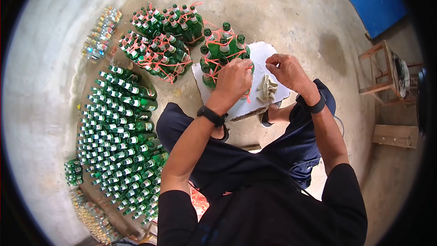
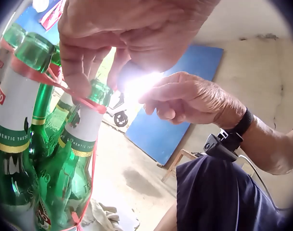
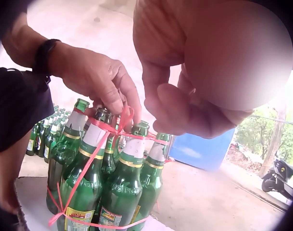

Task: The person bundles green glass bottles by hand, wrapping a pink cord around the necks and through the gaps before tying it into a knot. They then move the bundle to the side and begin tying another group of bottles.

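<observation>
A bundle of green glass bottles (image 1: 224, 48), tied with red plastic string (image 3: 92, 161), stands upright on a white board (image 1: 260, 53) between the person's knees. The left hand (image 1: 234, 79) is at the bottle necks nearest the person. Its thumb and fingers pinch the string by a small loop beside the necks, as the right wrist view shows. Apart from the bundle, to its right, the right hand (image 1: 291, 73) is raised with curled fingers, thumb against them; nothing shows between them. A crumpled pale cloth (image 1: 267, 88) lies on the board below the right hand.
More string-tied bottle bundles (image 1: 157, 54) stand on the floor beyond, to the left. Rows of loose green bottles (image 1: 123, 136) fill the left side, with clear bottles (image 1: 102, 32) along the wall. A wooden stool (image 1: 384, 70) stands at right, below a blue panel (image 1: 373, 2).
</observation>
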